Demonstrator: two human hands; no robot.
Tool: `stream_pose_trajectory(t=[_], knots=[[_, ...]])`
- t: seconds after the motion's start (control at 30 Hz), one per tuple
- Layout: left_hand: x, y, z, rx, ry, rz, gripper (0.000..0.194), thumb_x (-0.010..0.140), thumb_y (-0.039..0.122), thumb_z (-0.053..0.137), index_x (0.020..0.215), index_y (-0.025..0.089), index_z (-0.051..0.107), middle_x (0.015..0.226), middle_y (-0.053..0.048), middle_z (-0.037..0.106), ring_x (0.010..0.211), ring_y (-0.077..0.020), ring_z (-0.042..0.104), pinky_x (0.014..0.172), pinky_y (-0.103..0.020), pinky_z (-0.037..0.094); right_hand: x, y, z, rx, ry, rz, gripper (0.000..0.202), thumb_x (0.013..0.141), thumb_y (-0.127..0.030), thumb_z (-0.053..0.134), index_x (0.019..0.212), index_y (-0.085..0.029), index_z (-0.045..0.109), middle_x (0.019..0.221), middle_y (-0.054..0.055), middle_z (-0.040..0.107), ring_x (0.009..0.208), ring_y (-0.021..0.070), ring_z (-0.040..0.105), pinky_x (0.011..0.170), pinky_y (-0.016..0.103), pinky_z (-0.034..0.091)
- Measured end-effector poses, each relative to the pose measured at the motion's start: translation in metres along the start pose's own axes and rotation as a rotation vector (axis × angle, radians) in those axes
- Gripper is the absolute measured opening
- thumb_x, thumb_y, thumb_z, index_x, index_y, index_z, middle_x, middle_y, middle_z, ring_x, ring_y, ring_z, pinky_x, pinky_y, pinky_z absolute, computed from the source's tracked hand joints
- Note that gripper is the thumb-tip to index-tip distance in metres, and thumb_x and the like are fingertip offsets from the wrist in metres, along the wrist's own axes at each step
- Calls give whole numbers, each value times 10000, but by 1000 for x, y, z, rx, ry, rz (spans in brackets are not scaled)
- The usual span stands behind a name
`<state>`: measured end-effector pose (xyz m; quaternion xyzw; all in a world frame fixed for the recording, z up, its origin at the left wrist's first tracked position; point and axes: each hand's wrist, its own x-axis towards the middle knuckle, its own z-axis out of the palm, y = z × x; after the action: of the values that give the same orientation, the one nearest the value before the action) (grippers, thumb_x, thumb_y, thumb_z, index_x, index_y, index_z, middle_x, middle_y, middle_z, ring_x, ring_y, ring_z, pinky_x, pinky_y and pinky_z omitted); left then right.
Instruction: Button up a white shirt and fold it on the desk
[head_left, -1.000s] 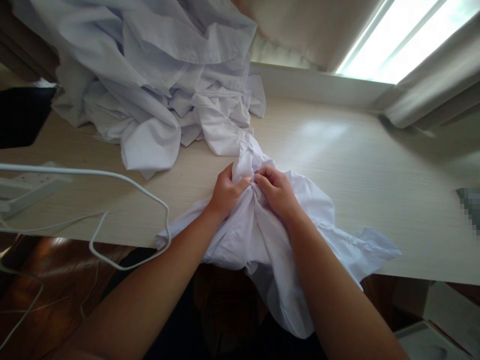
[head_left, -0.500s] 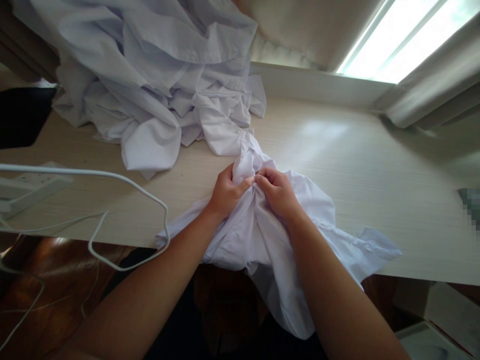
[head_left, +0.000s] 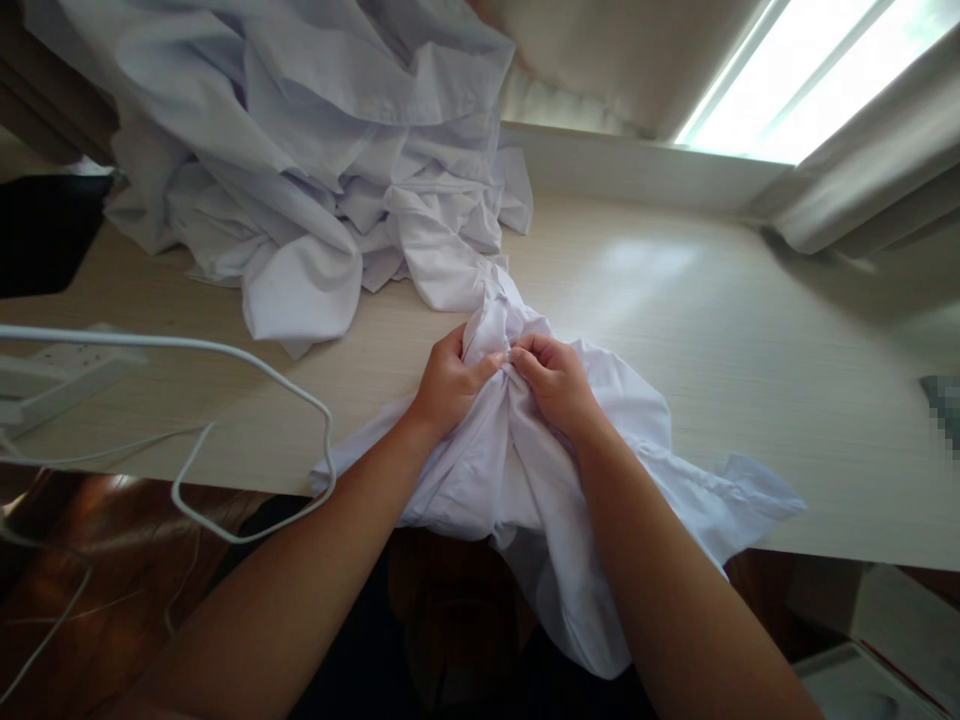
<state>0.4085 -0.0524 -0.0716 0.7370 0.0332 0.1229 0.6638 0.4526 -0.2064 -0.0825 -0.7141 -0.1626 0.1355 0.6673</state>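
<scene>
Here both hands (head_left: 504, 385) pinch the white garment (head_left: 525, 470) together.

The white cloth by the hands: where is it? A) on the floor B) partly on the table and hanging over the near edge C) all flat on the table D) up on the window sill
B: the left hand and right hand pinch the cloth where it lies on the table, and its lower part droops past the near edge.
</scene>
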Motion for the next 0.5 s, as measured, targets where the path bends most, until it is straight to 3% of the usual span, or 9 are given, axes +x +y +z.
stream_pose_trajectory(t=[0.5], knots=[[-1, -5, 3, -239, 7, -129, 350, 743, 339, 732, 1023, 132, 695, 952, -49, 705, 812, -165, 621, 760, -271, 511, -1, -7, 1, 186, -53, 34, 279, 860, -437, 652, 791, -184, 556, 683, -36, 468, 615, 98, 364, 571, 251, 284]])
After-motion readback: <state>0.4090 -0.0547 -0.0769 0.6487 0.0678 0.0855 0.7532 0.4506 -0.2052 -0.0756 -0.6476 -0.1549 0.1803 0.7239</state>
